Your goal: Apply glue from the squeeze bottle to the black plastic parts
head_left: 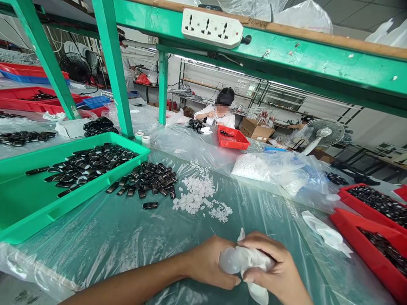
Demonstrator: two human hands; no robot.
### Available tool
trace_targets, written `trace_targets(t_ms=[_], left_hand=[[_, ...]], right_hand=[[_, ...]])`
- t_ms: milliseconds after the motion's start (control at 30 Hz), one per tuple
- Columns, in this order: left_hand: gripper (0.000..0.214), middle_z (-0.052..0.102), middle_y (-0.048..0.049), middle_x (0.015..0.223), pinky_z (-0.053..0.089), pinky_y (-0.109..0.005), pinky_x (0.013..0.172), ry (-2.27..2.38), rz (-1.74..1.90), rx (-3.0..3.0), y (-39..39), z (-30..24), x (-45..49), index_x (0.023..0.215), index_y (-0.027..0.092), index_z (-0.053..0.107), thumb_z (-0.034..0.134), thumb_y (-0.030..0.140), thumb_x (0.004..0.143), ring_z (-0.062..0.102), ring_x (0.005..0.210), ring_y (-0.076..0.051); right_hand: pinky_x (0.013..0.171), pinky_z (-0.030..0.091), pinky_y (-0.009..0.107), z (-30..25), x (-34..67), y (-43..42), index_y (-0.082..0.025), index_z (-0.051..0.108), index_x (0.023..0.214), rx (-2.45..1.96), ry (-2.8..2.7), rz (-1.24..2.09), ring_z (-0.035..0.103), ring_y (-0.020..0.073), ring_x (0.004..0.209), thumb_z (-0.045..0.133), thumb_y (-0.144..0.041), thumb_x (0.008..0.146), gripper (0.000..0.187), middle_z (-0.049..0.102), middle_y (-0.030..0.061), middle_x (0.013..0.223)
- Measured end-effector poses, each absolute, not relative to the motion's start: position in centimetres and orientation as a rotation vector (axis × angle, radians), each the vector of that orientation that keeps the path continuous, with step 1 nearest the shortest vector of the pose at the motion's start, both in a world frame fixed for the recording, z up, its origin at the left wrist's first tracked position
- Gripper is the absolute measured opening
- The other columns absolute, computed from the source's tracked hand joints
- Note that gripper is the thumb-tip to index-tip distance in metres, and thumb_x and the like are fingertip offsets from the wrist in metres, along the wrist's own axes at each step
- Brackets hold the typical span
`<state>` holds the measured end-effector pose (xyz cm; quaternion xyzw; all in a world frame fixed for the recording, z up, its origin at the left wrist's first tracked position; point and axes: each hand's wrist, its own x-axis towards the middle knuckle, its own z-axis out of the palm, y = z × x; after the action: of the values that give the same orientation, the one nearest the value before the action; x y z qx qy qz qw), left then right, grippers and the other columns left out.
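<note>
Both my hands meet at the near edge of the plastic-covered green table (127, 237). My left hand (208, 262) and my right hand (275, 264) are closed together on a white, translucent glove-like piece (241, 259), which bulges between them and hangs down below. Beyond them lie a pile of small white parts (195, 195) and a pile of small black parts (149, 180), with one black part (149, 205) lying apart.
A green tray (19, 203) with black parts stands at the left. Red trays (365, 237) of black parts sit at the right, beside a white glove (326, 233). A plastic bag of white parts (273, 169) lies behind. A person (219, 112) works at the far side near a red tray (233, 140).
</note>
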<state>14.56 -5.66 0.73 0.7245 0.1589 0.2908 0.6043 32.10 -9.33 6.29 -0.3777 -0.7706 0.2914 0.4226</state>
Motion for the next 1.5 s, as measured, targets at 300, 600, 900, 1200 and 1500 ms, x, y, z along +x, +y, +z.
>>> trace_targets(t_ms=[300,600,900,1200,1500], left_hand=[[0.017,0.054,0.0019,0.072,0.033,-0.02,0.055,0.491,0.812,1.745,-5.8,1.1,14.3,0.082,0.015,0.057,0.063,0.017,0.066,0.048,0.064,-0.012],[0.017,0.056,-0.0017,0.074,0.036,-0.021,0.057,0.68,0.953,1.75,-5.9,0.7,14.8,0.081,0.012,0.056,0.064,0.026,0.073,0.05,0.065,-0.013],[0.017,0.049,0.0019,0.066,0.029,-0.02,0.051,0.675,0.957,1.869,-5.9,0.9,14.5,0.072,0.014,0.052,0.063,0.027,0.072,0.046,0.059,-0.011],[0.022,0.048,0.0038,0.069,0.032,-0.017,0.052,0.294,0.631,1.607,-5.6,2.4,13.9,0.081,0.013,0.058,0.067,0.021,0.062,0.042,0.061,-0.01],[0.021,0.044,0.0029,0.066,0.03,-0.019,0.05,0.315,0.619,1.579,-5.7,1.9,13.8,0.076,0.013,0.056,0.067,0.026,0.063,0.038,0.059,-0.01]], right_hand=[[0.065,0.048,0.022,5.1,33.3,-9.1,-0.027,0.069,0.093,-1.121,-1.65,0.694,0.061,0.0197,0.082,0.056,-0.043,0.083,0.023,0.066,0.0037,0.092],[0.071,0.049,0.026,4.0,30.1,-9.8,-0.025,0.067,0.101,-1.142,-1.721,0.514,0.06,0.0208,0.088,0.056,-0.026,0.085,0.02,0.064,0.0046,0.095],[0.067,0.048,0.022,3.4,30.0,-9.6,-0.023,0.063,0.096,-1.096,-1.807,0.417,0.061,0.0167,0.078,0.065,-0.017,0.077,0.02,0.063,0.0017,0.087],[0.065,0.045,0.025,5.5,31.2,-9.3,-0.028,0.065,0.1,-0.881,-1.908,0.761,0.057,0.0168,0.073,0.062,-0.024,0.077,0.023,0.059,0.0018,0.085],[0.066,0.044,0.027,5.6,31.8,-9.4,-0.03,0.065,0.104,-0.889,-1.898,0.792,0.058,0.0188,0.076,0.06,-0.031,0.08,0.024,0.06,0.0028,0.088]])
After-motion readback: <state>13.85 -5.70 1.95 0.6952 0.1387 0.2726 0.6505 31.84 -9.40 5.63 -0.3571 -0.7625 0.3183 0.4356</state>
